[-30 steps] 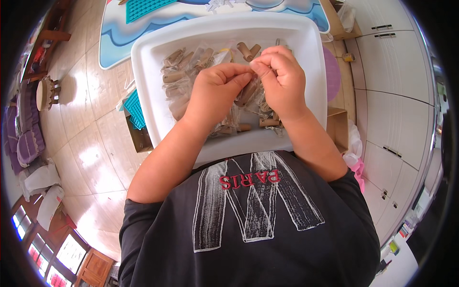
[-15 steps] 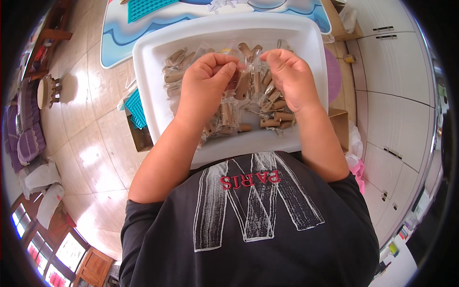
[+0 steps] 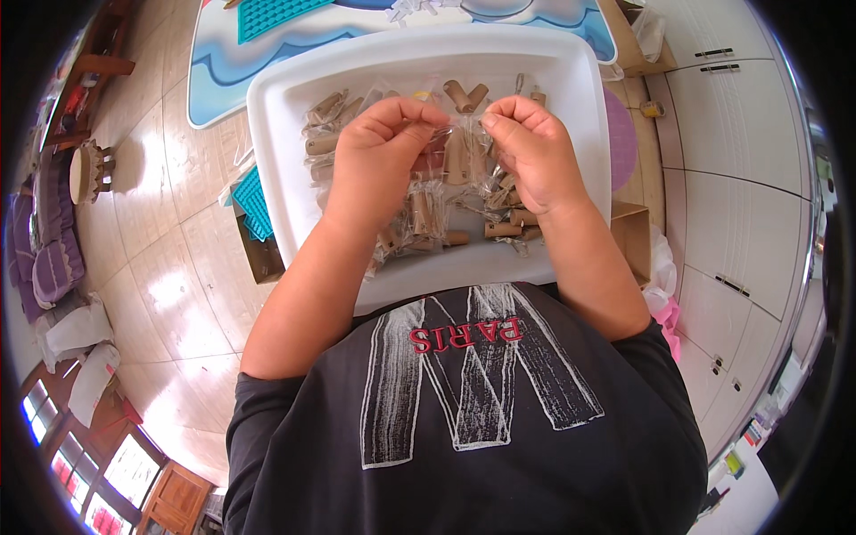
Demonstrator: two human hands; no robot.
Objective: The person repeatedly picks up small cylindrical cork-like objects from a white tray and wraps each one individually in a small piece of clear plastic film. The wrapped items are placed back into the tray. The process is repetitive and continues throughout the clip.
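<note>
Over a white plastic tub (image 3: 571, 80), my left hand (image 3: 385, 152) and my right hand (image 3: 538, 153) each pinch one side of the top of a clear plastic bag (image 3: 465, 134). Brown cylinder-shaped pieces (image 3: 456, 162) show through the film below my fingertips. Beneath and around my hands, the tub holds several more brown cylinders (image 3: 421, 214), many wrapped in clear bags. Two brown pieces (image 3: 459, 94) lie bare-looking beyond my hands. My fingers partly hide the bag's edge, and my forearms cover the tub's near corners.
The tub stands partly on a blue and white patterned table (image 3: 218, 76). A teal grid mat (image 3: 276, 16) lies on it. Cardboard boxes (image 3: 631, 239) flank the tub, the left one with a teal grid piece (image 3: 254, 205). White cabinets (image 3: 740, 125) line the right side.
My right hand has moved slightly left and down, bringing its fingertips nearer my left hand's. The two bare-looking brown pieces beyond my hands show more fully.
</note>
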